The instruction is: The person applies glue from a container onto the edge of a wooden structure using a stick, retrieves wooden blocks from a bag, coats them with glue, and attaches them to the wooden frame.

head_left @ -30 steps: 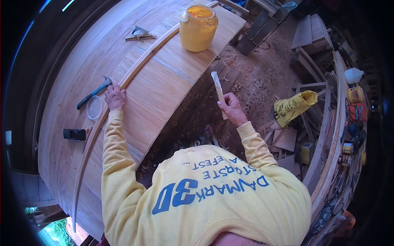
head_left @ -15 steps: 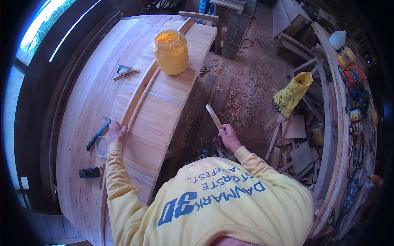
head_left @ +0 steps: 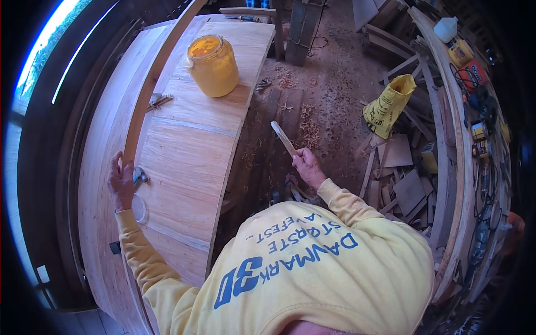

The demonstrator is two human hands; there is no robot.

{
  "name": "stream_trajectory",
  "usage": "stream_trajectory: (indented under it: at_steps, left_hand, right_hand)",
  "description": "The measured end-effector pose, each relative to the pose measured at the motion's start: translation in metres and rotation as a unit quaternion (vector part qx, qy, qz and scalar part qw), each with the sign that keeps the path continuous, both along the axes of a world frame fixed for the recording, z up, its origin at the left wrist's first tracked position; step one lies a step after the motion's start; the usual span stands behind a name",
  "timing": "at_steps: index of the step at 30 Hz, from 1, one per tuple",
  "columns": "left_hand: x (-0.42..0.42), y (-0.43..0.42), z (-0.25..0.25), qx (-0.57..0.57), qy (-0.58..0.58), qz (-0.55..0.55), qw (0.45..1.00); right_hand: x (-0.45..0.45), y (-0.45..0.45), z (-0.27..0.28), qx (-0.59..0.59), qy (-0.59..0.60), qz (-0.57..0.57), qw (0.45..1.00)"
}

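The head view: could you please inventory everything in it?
Panel: one, pale wood, left
Tub: one, yellow, panel's far end
Long strip: one, brown, in left hand
Stick: one, pale, in right hand
Hammer: one, blue-grey, beside left hand
Round lid: one, translucent, near hammer
Block: one, black, left
Bag: one, yellow, right
Offcuts: many, brown, right
Shavings: many, tan, floor
Tools: several, mixed, right bench
Jug: one, white, upper right
Sweatshirt: one, yellow, worn
Left hand: one, bare, left
Right hand: one, bare, centre
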State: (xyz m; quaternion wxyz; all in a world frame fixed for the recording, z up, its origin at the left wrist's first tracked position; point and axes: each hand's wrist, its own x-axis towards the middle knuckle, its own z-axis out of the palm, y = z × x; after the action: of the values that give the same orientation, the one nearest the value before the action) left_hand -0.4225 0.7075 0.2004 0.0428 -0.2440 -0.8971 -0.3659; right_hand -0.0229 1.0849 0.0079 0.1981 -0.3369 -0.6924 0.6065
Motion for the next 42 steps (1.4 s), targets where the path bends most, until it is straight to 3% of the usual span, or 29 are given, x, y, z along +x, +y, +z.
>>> stream_trajectory:
  at_steps: [2, 6, 9, 12, 17, 21, 24, 33, 36, 38, 42]
  left_hand:
    - [0.043, 0.016, 0.026, 0.005, -0.03, -0.021, 0.999]
    - [0.119, 0.049, 0.031, -0.032, 0.01, -0.065, 0.997]
    - [0.148, 0.061, -0.014, 0.067, -0.034, -0.136, 0.988]
    - [0.155, 0.069, -0.071, 0.055, -0.067, -0.13, 0.988]
    - [0.149, 0.086, -0.123, 0.041, -0.146, -0.109, 0.982]
    - [0.151, 0.1, -0.118, 0.072, -0.233, -0.078, 0.967]
    - [0.14, 0.095, -0.143, 0.153, -0.233, -0.087, 0.956]
    - [0.103, 0.088, -0.142, 0.191, -0.344, -0.058, 0.918]
    - [0.092, 0.098, -0.142, 0.128, -0.29, -0.035, 0.948]
    - [0.083, 0.1, -0.164, 0.092, -0.183, -0.046, 0.978]
    - [0.097, 0.092, -0.157, 0.104, -0.199, -0.032, 0.974]
  right_hand:
    - [-0.004, 0.001, 0.006, -0.014, 0.015, -0.006, 1.0]
    - [-0.008, 0.002, 0.026, -0.113, 0.055, -0.067, 0.99]
    - [-0.002, 0.009, 0.016, -0.141, 0.067, -0.114, 0.981]
    - [0.005, 0.014, 0.009, -0.145, 0.056, -0.136, 0.978]
    - [0.01, 0.01, -0.001, -0.152, 0.058, -0.136, 0.977]
    - [0.01, 0.006, -0.006, -0.138, 0.047, -0.125, 0.981]
    - [0.01, 0.004, -0.005, -0.136, 0.044, -0.12, 0.982]
    - [0.001, 0.007, -0.002, -0.144, 0.037, -0.113, 0.982]
    - [-0.001, 0.007, 0.0, -0.153, 0.044, -0.112, 0.981]
    - [-0.002, 0.009, 0.001, -0.14, 0.035, -0.109, 0.984]
    - [0.0, 0.016, -0.003, -0.122, 0.04, -0.114, 0.985]
